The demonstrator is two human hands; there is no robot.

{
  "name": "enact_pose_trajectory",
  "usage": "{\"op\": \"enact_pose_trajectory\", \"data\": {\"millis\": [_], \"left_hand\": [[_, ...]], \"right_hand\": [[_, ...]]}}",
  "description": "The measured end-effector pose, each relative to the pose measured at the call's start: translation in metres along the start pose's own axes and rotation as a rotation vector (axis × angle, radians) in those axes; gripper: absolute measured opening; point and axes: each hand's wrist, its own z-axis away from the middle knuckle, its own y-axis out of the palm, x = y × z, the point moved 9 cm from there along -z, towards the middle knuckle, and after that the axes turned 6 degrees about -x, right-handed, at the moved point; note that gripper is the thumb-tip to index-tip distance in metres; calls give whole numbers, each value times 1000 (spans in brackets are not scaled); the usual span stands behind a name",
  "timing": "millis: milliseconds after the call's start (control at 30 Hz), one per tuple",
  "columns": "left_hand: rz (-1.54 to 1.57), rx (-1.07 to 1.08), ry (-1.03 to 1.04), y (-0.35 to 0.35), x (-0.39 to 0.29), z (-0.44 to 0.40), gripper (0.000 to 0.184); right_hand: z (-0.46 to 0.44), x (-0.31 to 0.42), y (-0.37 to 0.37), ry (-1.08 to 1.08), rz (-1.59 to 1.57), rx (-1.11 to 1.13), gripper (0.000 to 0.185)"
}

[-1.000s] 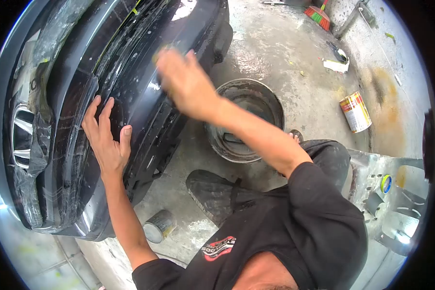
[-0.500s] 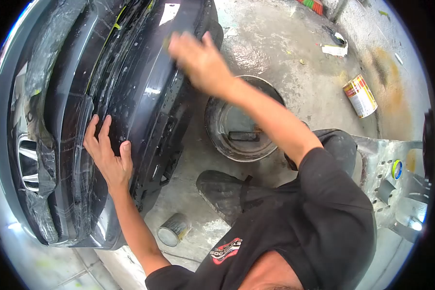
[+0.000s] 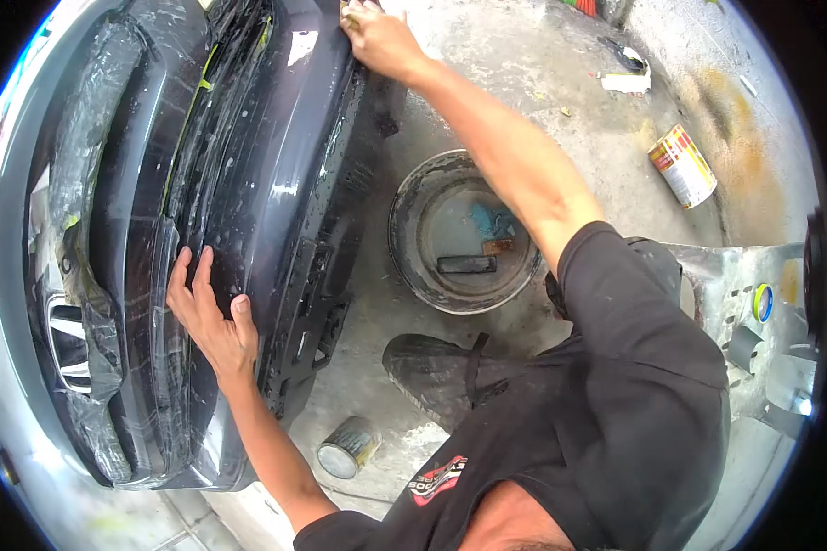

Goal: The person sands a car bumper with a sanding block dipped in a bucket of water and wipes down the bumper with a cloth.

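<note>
A dark grey car bumper, wet and shiny with pale specks, fills the left side. My left hand lies on it with fingers spread, holding nothing. At the bumper's far end, my right hand is closed against the surface. A small yellowish pad shows at its fingertips, mostly hidden by the fingers. Plastic film with tape covers the part left of the bumper, around a car emblem.
A round basin with water stands on the floor right of the bumper. It holds a dark block, a brown block and a blue cloth. One can stands near my knee; another can lies by the wall.
My right hand has moved along the bumper toward its far end, the pad still at its fingertips. The left hand stays on the bumper. More of the basin's contents shows.
</note>
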Motion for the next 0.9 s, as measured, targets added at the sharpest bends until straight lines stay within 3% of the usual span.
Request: {"op": "enact_pose_trajectory", "data": {"millis": [100, 200, 267, 367, 400, 467, 533, 600, 733, 833, 900], "left_hand": [[7, 2, -4, -2, -2, -2, 72], [20, 2, 21, -3, 0, 0, 69], [17, -2, 29, -2, 0, 2, 68], [29, -26, 71, -6, -7, 5, 61], [32, -35, 85, -8, -9, 6, 59], [46, -63, 115, -11, -11, 9, 57], [77, -84, 121, -13, -8, 11, 59], [67, -101, 152, -14, -11, 13, 54], [258, -202, 106, -10, -44, 19, 42], [455, 50, 126, 58, -131, 35, 37], [634, 327, 68, 133, -189, 52, 28]], "right_hand": [[60, 74, -15, -242, 156, -169, 49], [159, 179, -38, -411, -39, -106, 53], [211, 208, -20, -387, -239, 67, 54], [211, 214, -41, -409, -229, 147, 49], [203, 203, -48, -400, -247, 205, 48], [187, 166, -76, -307, -193, 98, 36], [181, 90, -88, -151, -186, -33, 37], [193, 10, -91, 66, -69, -26, 38], [230, -87, -65, -125, 296, 369, 33], [239, -115, -47, -303, 173, 314, 28], [233, -138, -16, -112, 231, 578, 26]]}}
